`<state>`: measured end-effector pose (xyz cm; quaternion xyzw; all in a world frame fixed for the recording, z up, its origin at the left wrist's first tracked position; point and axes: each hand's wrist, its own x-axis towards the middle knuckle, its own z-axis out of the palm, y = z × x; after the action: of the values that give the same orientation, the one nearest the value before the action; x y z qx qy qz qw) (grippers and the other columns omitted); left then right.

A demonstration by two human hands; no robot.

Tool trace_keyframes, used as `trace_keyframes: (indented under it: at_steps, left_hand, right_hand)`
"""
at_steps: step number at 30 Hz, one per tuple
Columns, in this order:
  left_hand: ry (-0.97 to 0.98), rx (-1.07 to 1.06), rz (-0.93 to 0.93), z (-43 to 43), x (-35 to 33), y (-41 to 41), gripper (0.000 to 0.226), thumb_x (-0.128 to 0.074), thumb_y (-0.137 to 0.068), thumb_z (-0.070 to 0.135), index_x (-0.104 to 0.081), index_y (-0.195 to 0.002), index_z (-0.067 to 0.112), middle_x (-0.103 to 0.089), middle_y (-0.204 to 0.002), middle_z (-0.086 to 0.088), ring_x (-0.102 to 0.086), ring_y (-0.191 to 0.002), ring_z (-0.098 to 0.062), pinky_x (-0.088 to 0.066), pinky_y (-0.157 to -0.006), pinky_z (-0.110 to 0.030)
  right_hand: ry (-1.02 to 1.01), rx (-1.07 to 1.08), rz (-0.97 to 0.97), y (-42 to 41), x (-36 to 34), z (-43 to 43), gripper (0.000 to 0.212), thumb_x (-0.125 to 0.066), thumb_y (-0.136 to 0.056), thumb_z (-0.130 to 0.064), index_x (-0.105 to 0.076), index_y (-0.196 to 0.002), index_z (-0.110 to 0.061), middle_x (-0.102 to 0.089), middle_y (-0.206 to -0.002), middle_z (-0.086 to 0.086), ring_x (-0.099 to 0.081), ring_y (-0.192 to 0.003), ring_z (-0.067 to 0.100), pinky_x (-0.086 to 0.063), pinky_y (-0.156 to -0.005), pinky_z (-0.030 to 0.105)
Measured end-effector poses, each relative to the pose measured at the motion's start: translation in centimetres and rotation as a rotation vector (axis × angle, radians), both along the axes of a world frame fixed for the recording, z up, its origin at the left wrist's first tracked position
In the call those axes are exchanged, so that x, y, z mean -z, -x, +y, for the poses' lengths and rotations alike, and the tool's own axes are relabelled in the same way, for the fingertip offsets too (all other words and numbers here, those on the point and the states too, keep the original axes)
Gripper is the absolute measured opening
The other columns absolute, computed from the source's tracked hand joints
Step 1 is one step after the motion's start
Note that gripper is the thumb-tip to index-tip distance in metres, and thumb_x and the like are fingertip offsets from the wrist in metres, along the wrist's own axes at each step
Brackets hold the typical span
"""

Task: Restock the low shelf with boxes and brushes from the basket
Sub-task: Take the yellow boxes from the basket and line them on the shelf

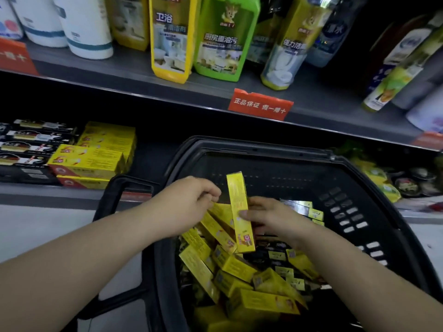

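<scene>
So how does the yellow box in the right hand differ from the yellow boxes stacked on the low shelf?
The held box stands nearly upright over the basket, pinched by the right hand; the shelf boxes lie flat, stacked, untouched. The held box shows a narrow yellow face; the shelf boxes show broad yellow tops and red-banded fronts. Both are long yellow cartons.

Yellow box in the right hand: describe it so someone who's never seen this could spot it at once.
Find the black basket below the shelves, piled with yellow boxes. Above the pile, the right hand grips one long yellow box. It alone stands nearly upright, while the rest lie jumbled.
</scene>
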<state>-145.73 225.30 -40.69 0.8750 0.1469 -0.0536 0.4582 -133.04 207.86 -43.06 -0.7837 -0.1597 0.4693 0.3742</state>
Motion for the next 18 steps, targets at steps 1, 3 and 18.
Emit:
trace_keyframes:
  at_steps: [1,3,18]
  left_hand:
    - [0.075,-0.015,0.038,-0.3,0.0,-0.1,0.027,-0.043,-0.098,0.022,-0.06,-0.118,0.025,-0.062,-0.114,0.011,-0.062,-0.102,-0.012,-0.048,-0.095,-0.035]
    - [0.315,-0.045,0.096,-1.4,-0.2,-0.2,0.019,-0.047,-0.097,0.031,-0.061,-0.11,0.028,-0.064,-0.111,0.01,-0.061,-0.104,-0.011,-0.046,-0.099,-0.037]
    - [0.748,-0.357,0.11,-3.8,-0.4,-1.5,0.043,-0.058,-0.089,0.035,-0.048,-0.128,0.019,-0.068,-0.103,-0.003,-0.065,-0.086,-0.016,-0.05,-0.078,-0.031]
  right_hand:
    - [-0.058,0.023,0.098,0.5,-1.3,-0.5,0.024,-0.06,-0.089,-0.025,-0.061,-0.112,-0.022,-0.071,-0.106,0.001,-0.067,-0.097,0.015,-0.055,-0.077,0.023]
    - [-0.151,0.062,0.236,1.6,-3.1,-1.5,0.032,-0.056,-0.086,-0.03,-0.063,-0.115,-0.016,-0.068,-0.114,0.009,-0.065,-0.103,0.022,-0.056,-0.084,0.03]
    - [0.156,-0.396,-0.665,2.0,-0.4,-3.0,0.017,-0.046,-0.096,-0.021,-0.062,-0.102,-0.021,-0.065,-0.103,0.0,-0.062,-0.096,0.024,-0.049,-0.078,0.036]
